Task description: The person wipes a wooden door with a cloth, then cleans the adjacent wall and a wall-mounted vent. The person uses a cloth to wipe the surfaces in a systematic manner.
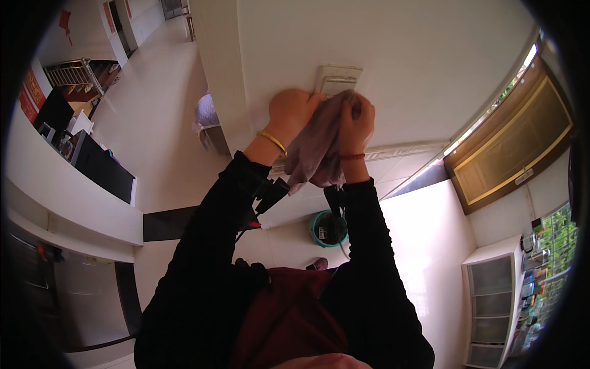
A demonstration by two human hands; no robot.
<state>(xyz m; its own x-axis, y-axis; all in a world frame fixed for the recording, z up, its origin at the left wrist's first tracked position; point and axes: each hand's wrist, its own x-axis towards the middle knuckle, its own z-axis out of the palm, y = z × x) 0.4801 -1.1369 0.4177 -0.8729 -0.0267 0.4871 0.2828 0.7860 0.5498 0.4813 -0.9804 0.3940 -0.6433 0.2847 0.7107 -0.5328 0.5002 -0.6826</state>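
The off-white square wall plate (341, 74) is partly hidden by the limp mauve fabric cloth (318, 135) between your hands — your right hand (359, 123) pinches it, your left hand's (289, 115) grip I can't tell.

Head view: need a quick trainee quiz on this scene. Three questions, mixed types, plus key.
1. Multiple choice: what colour is the bracelet on the right hand's wrist? A) gold B) red C) green
2. True or false: the right hand is closer to the white wall switch than to the teal bucket.
3. Fill in: the right hand grips a mauve ____.

Key: 1. B; 2. True; 3. cloth.
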